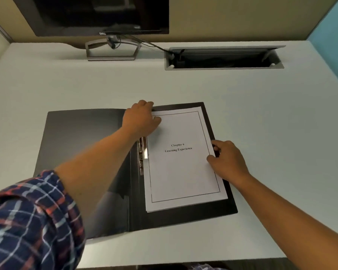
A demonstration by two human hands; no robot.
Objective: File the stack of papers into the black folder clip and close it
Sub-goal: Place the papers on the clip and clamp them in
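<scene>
A black folder [82, 137] lies open on the white desk. On its right half rests the stack of white papers [181, 172], whose top sheet reads "Chapter 6 Learning Experience". Along the spine, just left of the stack, shows the metal clip [141, 154]. My left hand [140, 118] presses on the stack's top left corner, fingers curled over the far edge. At the stack's right edge, about mid-height, my right hand [227, 158] pinches the sheets between thumb and fingers. Whether the papers sit under the clip I cannot tell.
A monitor [98, 14] on a metal stand [112, 50] sits at the back of the desk [261, 114]. An open cable tray [222, 58] is recessed at the back right. The desk's front edge runs just below the folder.
</scene>
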